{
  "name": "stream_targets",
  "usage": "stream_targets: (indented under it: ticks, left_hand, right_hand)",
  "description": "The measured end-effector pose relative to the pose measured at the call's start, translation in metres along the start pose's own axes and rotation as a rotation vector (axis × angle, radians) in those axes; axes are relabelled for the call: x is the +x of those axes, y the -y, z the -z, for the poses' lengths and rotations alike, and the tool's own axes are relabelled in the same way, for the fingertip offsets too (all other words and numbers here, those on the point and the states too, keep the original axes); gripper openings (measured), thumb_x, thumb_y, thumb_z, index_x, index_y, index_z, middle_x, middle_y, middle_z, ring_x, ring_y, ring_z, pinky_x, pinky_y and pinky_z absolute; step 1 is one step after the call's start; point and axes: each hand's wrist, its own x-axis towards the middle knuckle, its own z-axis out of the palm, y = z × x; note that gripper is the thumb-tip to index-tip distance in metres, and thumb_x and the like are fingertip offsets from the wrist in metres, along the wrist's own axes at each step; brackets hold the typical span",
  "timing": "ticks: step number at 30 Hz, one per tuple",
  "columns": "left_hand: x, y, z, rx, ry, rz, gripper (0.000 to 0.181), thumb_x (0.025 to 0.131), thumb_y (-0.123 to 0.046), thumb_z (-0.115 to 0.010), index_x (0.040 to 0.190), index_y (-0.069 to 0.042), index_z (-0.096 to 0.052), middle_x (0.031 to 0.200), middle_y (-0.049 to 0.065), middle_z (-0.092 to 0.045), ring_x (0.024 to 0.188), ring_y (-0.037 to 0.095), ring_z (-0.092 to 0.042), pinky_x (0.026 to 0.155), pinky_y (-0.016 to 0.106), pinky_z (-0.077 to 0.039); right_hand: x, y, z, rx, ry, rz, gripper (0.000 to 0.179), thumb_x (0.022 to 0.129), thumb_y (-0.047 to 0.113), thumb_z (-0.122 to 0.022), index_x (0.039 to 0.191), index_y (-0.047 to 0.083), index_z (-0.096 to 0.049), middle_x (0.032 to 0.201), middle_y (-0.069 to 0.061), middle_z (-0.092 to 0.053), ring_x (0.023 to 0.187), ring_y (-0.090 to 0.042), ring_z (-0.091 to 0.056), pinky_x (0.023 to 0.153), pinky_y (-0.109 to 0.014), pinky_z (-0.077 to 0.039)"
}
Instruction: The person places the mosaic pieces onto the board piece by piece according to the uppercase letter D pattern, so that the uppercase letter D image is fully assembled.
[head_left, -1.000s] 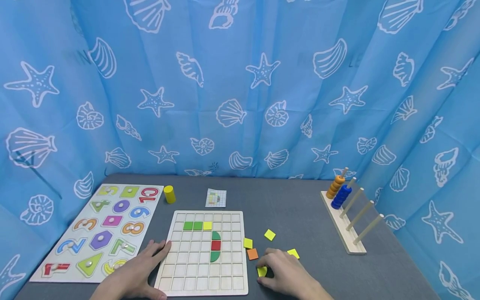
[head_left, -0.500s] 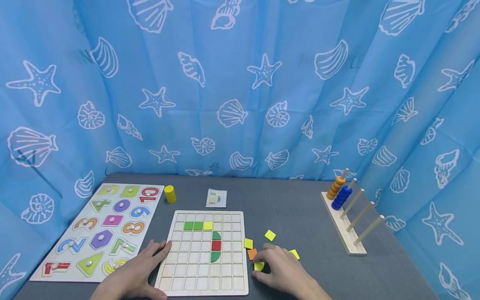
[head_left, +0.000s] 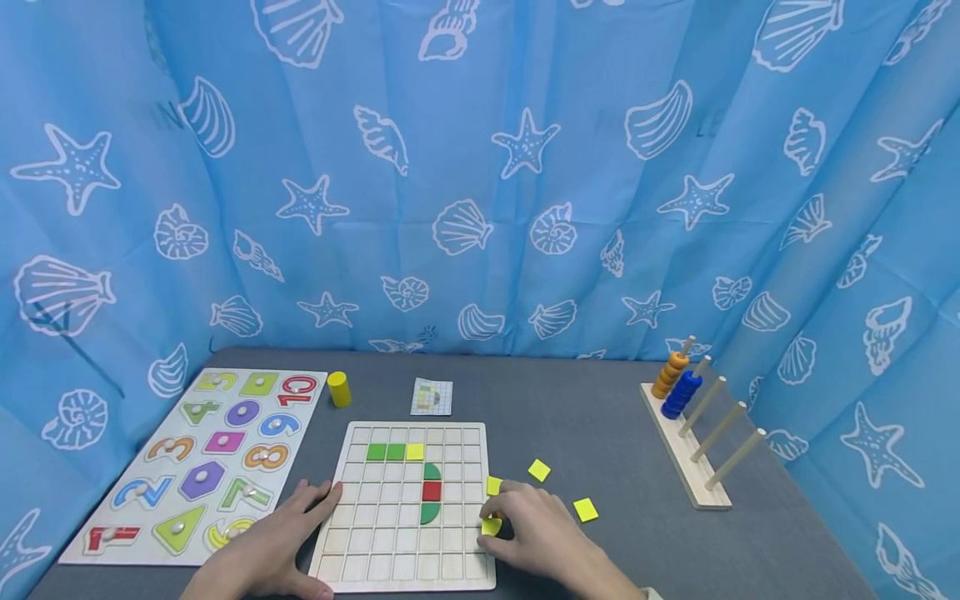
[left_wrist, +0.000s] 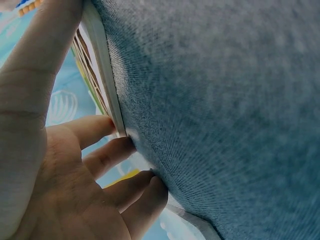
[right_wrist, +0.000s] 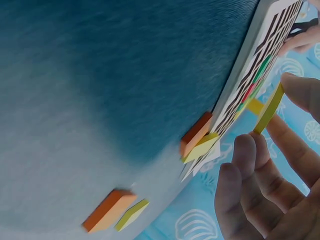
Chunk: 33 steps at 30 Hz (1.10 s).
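My right grip (head_left: 536, 525) is pinched nearly closed around a thin yellow piece (head_left: 491, 527), held between thumb and fingertips over the right edge of a square wooden grid board (head_left: 405, 542). My fingers hide part of its outline, and I cannot tell whether it touches the board.

My left grip (head_left: 273, 537) is loosely spread, fingers extended, holding nothing; its thumb and fingertips rest against the board's left side and near corner.

On the grid, toward the far side, a row runs left to right: two green squares (head_left: 386, 452), then a yellow square (head_left: 415, 452). One column further right, a red square (head_left: 432, 491) sits between two curved green pieces (head_left: 431, 513).

A loose yellow tile (head_left: 493, 485) lies just beside the board's right edge, with an orange tile (right_wrist: 196, 134) next to it, seen from my right wrist. Two more yellow tiles (head_left: 539, 470) lie further right on the grey table (head_left: 585, 417).

Beyond the board are a small printed card (head_left: 432, 397) and an upright yellow cylinder (head_left: 339, 389). A number-and-shape puzzle (head_left: 147, 557) lies at left; at right stands a peg rack (head_left: 684, 457) carrying orange and blue rings. A blue shell-patterned curtain (head_left: 480, 167) hangs behind.
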Motion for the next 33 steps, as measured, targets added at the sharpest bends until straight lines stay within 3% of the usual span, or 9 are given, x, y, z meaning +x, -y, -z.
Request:
stream_targets:
  ticks: [6,26,33]
  left_hand:
    - [0.0,0.001,-0.001,-0.002,-0.005,-0.008,0.131,0.059,-0.06,-0.091,0.159,-0.001,-0.031,0.161,0.029,-0.034,0.148,0.064,-0.02,0.108,0.074,-0.036]
    - [-0.001,0.001,0.001,-0.005,-0.001,-0.01,0.13,0.061,-0.061,-0.09,0.159,-0.001,-0.031,0.161,0.03,-0.033,0.148,0.064,-0.018,0.107,0.075,-0.036]
    - [-0.002,0.0,0.0,0.001,-0.008,-0.02,0.129,0.061,-0.062,-0.089,0.159,-0.001,-0.031,0.161,0.03,-0.034,0.148,0.064,-0.019,0.106,0.075,-0.037]
  right_hand:
    - [0.009,0.013,-0.007,-0.017,-0.021,0.054,0.019,0.081,0.032,-0.084,0.092,0.018,-0.08,0.077,0.01,-0.062,0.066,0.004,-0.048,0.05,-0.019,-0.036]
    - [0.043,0.056,-0.035,-0.086,0.043,0.105,0.017,0.081,0.038,-0.084,0.09,0.024,-0.081,0.076,0.016,-0.065,0.063,0.005,-0.042,0.049,-0.017,-0.034]
    - [0.051,0.067,-0.046,-0.136,0.05,0.112,0.016,0.08,0.038,-0.085,0.087,0.025,-0.081,0.071,0.016,-0.057,0.061,0.003,-0.04,0.05,-0.018,-0.032]
